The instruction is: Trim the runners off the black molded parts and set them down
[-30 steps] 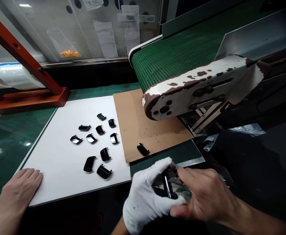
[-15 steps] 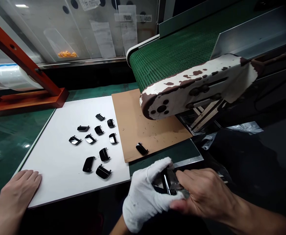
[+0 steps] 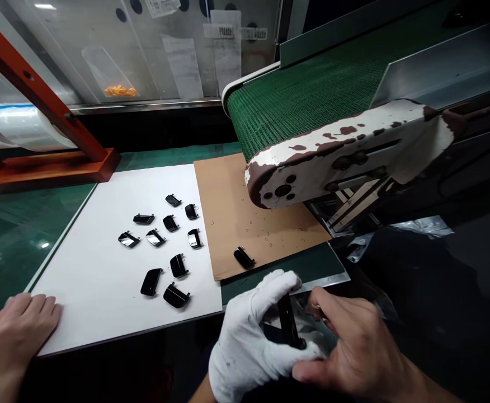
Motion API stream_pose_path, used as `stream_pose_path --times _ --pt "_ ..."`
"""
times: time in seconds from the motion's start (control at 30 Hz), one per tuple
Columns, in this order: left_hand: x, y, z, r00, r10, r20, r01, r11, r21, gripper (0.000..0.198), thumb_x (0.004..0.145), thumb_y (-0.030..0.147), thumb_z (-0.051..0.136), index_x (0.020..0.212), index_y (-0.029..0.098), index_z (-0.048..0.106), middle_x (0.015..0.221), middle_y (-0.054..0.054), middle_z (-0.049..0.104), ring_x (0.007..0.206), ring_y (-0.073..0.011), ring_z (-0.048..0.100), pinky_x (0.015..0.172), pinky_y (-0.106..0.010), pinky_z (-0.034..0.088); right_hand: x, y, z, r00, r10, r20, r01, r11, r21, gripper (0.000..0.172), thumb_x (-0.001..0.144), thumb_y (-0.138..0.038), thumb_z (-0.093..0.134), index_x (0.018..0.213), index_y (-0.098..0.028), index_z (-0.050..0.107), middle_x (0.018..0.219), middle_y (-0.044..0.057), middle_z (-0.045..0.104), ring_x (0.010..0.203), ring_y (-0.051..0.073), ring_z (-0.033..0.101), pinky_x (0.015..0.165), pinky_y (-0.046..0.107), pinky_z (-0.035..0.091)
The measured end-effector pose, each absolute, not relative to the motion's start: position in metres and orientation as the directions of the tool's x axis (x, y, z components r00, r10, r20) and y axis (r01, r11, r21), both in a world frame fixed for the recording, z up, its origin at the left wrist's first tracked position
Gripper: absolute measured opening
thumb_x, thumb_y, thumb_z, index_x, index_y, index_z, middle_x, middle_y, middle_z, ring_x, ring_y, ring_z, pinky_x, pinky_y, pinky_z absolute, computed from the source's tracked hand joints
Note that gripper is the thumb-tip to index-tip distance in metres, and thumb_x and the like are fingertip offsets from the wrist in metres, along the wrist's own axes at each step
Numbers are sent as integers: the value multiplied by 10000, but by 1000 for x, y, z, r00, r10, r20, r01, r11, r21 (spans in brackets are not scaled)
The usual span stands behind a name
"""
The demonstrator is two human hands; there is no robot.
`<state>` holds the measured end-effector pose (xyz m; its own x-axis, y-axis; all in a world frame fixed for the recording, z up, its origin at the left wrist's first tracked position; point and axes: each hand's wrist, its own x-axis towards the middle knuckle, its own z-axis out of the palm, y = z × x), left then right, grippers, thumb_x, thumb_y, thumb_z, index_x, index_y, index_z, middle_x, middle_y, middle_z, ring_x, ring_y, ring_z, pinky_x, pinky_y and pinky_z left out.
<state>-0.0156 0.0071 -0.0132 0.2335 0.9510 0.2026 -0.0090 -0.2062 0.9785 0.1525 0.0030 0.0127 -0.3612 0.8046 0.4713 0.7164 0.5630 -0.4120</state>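
Note:
My left hand [image 3: 249,341], in a white glove, is closed round a small glossy black plastic part [image 3: 287,324] just off the near edge of the bench. My bare right hand [image 3: 354,347] meets it from the right, with thumb and fingertips pinched on the same part. Several matching black parts [image 3: 172,224] lie scattered on a white sheet [image 3: 98,280] to the left. One more black part [image 3: 244,257] rests alone on a brown cardboard sheet [image 3: 236,218].
A green conveyor belt [image 3: 312,95] with a chipped white end plate [image 3: 345,157] overhangs the cardboard. Another person's bare hand [image 3: 10,330] lies flat on the white sheet's near left corner. An orange stand [image 3: 47,162] holding a film roll [image 3: 22,126] sits at the back left.
The other person's hand has slid left and nearer along the white sheet. My two hands stay together on the black part, which has turned slightly.

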Motion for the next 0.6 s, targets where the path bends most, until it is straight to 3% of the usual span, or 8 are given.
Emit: stream_pose_path --times 0.1,0.2,0.37,0.5,0.6 --pt "-18 6 -16 239 952 193 6 -200 980 678 635 376 859 1252 246 610 1179 -64 683 1034 -263 678 957 -344 546 149 -2 10 -328 843 426 650 529 -546 545 808 -748 433 781 -206 476 472 -78 462 322 73 405 368 218 357" --pt "-21 5 -19 261 951 166 15 -176 984 699 645 427 846 1274 266 588 1203 -63 675 1072 -272 662 987 -370 528 147 -8 8 -286 882 375 593 470 -654 468 819 -694 498 903 -233 491 463 -103 485 326 73 457 339 170 365" --pt "-30 9 -21 289 941 176 213 -242 947 695 695 518 778 1285 207 582 1225 -106 668 1117 -304 637 1018 -414 503 141 -18 0 -210 889 407 590 447 -672 323 861 -505 586 1078 -267 562 475 -106 458 341 80 445 391 180 400" --pt "-37 10 -22 335 903 271 437 -403 804 706 726 567 725 1315 223 544 1238 -108 666 1155 -317 615 998 -430 516 133 -24 -13 -86 922 377 528 363 -768 199 812 -456 667 933 -299 659 475 -93 477 361 88 425 424 214 388" --pt "-41 8 -23 333 876 348 529 -479 700 736 745 580 698 1352 225 483 1263 -122 649 1166 -316 609 971 -419 534 129 -30 -23 60 978 199 412 158 -898 198 770 -471 694 823 -282 666 430 -88 384 362 109 378 399 242 333"
